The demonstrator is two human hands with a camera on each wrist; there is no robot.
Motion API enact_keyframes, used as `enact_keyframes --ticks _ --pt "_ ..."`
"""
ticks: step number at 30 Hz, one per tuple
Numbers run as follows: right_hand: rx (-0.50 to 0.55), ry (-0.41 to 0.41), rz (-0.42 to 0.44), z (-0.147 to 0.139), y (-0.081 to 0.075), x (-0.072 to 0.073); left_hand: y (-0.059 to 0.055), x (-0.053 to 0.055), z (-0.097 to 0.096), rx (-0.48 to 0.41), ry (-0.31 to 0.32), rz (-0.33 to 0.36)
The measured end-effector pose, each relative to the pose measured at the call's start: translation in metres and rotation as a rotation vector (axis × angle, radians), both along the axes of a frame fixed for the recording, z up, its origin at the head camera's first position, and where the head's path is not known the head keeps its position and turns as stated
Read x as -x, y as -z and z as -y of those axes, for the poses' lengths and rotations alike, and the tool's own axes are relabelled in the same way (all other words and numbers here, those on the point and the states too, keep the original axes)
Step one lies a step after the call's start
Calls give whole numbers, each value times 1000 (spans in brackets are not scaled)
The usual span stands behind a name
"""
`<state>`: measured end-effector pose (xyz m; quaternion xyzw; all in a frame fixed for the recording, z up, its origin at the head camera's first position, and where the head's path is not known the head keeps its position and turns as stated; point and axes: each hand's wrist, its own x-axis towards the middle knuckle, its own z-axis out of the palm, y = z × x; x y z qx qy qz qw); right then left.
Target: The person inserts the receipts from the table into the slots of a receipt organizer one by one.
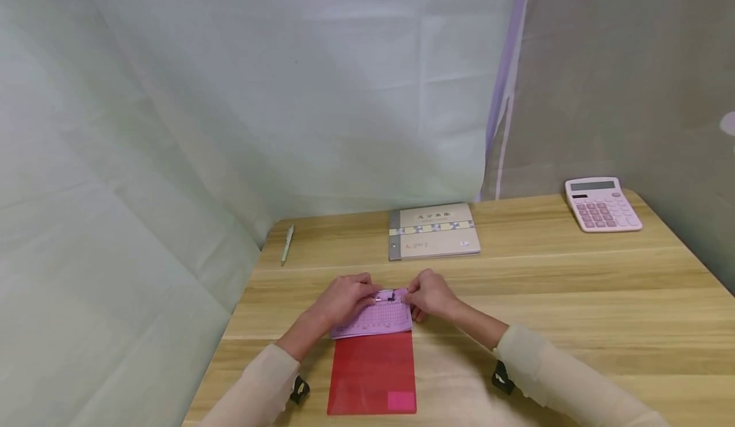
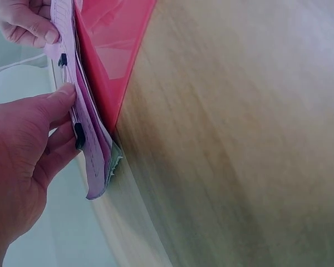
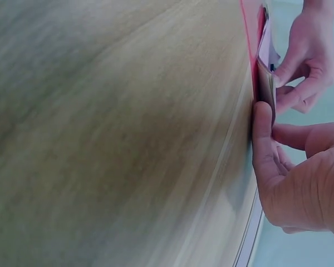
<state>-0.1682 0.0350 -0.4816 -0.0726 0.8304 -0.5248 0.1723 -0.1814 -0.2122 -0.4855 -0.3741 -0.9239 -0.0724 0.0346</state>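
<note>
A red clipboard point(image 1: 372, 371) lies flat near the front of the table, with a stack of purple printed forms point(image 1: 376, 316) across its top. A metal clip point(image 1: 387, 299) with black ends sits at the forms' upper edge. My left hand point(image 1: 346, 298) pinches at this clip, its thumb on the front and fingers curled over the top edge. With thumb and fingers, my right hand point(image 1: 432, 294) pinches the upper right corner of the forms and board. The left wrist view shows the forms' layered edges point(image 2: 108, 167) curling away from the red board. Fingertips behind the stack are partly hidden.
A beige ledger book point(image 1: 434, 239) lies beyond the hands. At the back right is a pink calculator point(image 1: 602, 205), and a pale green pen point(image 1: 288, 245) lies at the back left. Pale cloth point(image 1: 344, 95) hangs behind the wooden table point(image 1: 545, 299).
</note>
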Motion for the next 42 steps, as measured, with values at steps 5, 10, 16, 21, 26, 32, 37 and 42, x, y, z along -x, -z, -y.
enact_keyframes --ticks 5,10,16,21,26,32,37,42 --pt "28 -6 62 -2 -1 0 -1 2 2 -4 3 25" --pt "49 -13 83 -7 -2 3 -3 8 5 -1 13 34" --pt "39 -14 75 -12 -2 5 -9 13 4 10 5 81" --pt "6 -2 23 -24 -4 3 -12 15 2 32 -13 118" --pt "16 26 -27 -44 -8 4 -12 16 2 27 -15 126" --pt "18 34 -127 -74 -15 7 -12 18 4 28 -47 143" --pt "2 3 -246 -99 -23 8 -13 19 7 28 -92 171" --pt "3 -25 -287 -123 -27 8 -14 19 12 -45 -123 212"
